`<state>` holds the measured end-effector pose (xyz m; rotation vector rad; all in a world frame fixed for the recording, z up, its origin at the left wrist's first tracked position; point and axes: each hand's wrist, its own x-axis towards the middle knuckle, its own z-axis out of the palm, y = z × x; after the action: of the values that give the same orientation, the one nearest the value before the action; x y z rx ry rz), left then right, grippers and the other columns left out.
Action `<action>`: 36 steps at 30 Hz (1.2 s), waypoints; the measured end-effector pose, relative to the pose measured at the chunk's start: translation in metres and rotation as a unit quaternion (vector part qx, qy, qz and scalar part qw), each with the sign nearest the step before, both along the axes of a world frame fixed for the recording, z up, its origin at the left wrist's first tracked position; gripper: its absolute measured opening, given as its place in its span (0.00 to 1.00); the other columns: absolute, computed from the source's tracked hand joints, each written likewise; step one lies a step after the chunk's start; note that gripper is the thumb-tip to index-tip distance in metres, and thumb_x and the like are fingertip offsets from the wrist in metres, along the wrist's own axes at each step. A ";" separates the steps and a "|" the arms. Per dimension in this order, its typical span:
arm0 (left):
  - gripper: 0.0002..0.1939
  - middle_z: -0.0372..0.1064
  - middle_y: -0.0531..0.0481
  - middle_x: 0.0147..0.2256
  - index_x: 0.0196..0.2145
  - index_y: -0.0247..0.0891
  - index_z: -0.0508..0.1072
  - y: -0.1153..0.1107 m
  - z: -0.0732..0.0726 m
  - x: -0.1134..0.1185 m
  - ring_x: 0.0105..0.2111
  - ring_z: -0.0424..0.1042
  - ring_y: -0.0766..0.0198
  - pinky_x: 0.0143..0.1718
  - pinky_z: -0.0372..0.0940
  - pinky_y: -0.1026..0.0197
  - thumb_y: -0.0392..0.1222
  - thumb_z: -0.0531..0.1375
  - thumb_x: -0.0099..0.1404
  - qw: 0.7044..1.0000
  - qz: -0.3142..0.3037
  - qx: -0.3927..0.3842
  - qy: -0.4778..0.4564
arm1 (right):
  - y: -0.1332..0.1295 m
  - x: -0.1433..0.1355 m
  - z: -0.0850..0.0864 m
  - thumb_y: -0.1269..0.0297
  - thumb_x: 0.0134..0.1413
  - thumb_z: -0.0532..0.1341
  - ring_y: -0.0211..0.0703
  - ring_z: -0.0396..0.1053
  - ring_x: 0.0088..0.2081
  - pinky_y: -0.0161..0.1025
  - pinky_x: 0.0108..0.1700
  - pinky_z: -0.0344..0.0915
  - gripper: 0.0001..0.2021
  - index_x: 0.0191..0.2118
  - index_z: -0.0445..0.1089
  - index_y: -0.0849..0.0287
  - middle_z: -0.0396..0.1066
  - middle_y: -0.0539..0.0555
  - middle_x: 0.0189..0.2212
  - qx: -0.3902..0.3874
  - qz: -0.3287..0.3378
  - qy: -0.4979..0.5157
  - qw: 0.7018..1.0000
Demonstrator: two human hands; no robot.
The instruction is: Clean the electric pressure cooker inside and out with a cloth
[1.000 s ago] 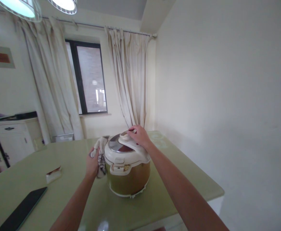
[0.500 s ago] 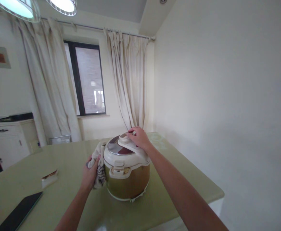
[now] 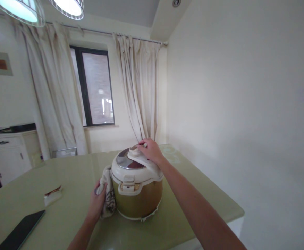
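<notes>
A pressure cooker (image 3: 136, 198) with a white lid and a gold-brown body stands upright on the green table (image 3: 74, 180). My left hand (image 3: 98, 199) is closed on a bunched, pale cloth (image 3: 109, 194) with a dark pattern, which lies against the cooker's left side. On top of the lid, my right hand (image 3: 150, 151) has its fingers curled over the front of the raised white lid handle (image 3: 138, 156). The fingertips are partly hidden behind the handle.
A dark flat phone or tablet (image 3: 22, 229) lies at the table's left front. Beyond it is a small packet (image 3: 53, 196). The white wall (image 3: 232, 104) runs along the table's right side; a white cabinet (image 3: 8, 149) stands at the left.
My left hand and the cloth have moved slightly down along the cooker's left side. The right hand stays on the lid handle.
</notes>
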<state>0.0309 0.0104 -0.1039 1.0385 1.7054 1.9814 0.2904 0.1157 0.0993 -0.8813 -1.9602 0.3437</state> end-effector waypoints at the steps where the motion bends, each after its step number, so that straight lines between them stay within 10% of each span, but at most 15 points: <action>1: 0.34 0.82 0.41 0.43 0.46 0.39 0.77 0.001 0.008 0.002 0.46 0.80 0.43 0.48 0.76 0.46 0.66 0.68 0.49 1.000 0.000 0.007 0.002 | 0.000 0.000 0.000 0.58 0.60 0.68 0.40 0.71 0.37 0.38 0.44 0.66 0.08 0.41 0.80 0.56 0.74 0.53 0.41 0.001 0.000 -0.001 1.000; 5: 0.39 0.81 0.43 0.46 0.51 0.37 0.76 0.003 0.028 0.001 0.46 0.79 0.48 0.48 0.74 0.52 0.67 0.69 0.49 1.000 -0.019 0.025 0.003 | 0.001 0.000 0.000 0.59 0.60 0.68 0.40 0.71 0.38 0.38 0.44 0.66 0.08 0.41 0.79 0.56 0.74 0.53 0.41 0.007 0.006 -0.003 1.000; 16: 0.40 0.81 0.42 0.43 0.48 0.37 0.75 -0.008 0.009 0.000 0.45 0.79 0.45 0.49 0.74 0.48 0.70 0.68 0.45 0.999 -0.028 -0.013 0.025 | 0.002 -0.002 -0.001 0.59 0.60 0.67 0.41 0.71 0.37 0.39 0.45 0.66 0.08 0.41 0.79 0.56 0.75 0.54 0.43 0.001 -0.005 -0.007 1.000; 20: 0.38 0.80 0.41 0.46 0.49 0.35 0.76 0.006 0.054 0.007 0.48 0.78 0.47 0.51 0.73 0.50 0.70 0.65 0.53 0.998 0.012 0.026 0.049 | 0.003 -0.001 -0.002 0.58 0.60 0.67 0.41 0.71 0.38 0.39 0.44 0.66 0.08 0.41 0.79 0.56 0.75 0.53 0.42 0.005 0.005 0.003 1.000; 26: 0.31 0.82 0.46 0.43 0.45 0.39 0.80 0.013 0.149 0.018 0.46 0.78 0.50 0.51 0.72 0.53 0.67 0.66 0.55 0.975 -0.093 -0.010 0.202 | 0.013 -0.002 -0.005 0.54 0.63 0.64 0.43 0.72 0.40 0.40 0.47 0.65 0.12 0.39 0.80 0.56 0.76 0.54 0.40 -0.024 0.020 0.041 0.999; 36: 0.17 0.81 0.48 0.42 0.39 0.46 0.81 -0.021 0.214 0.109 0.44 0.76 0.53 0.49 0.66 0.53 0.60 0.65 0.62 0.775 -0.170 -0.030 0.607 | 0.026 0.001 -0.003 0.45 0.68 0.56 0.49 0.75 0.48 0.46 0.56 0.66 0.23 0.39 0.81 0.57 0.81 0.57 0.42 -0.096 0.101 0.104 0.985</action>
<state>0.1404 -0.0109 0.1098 2.7043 1.7628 0.9169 0.2917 0.1422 0.0960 -0.7341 -1.8455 0.7260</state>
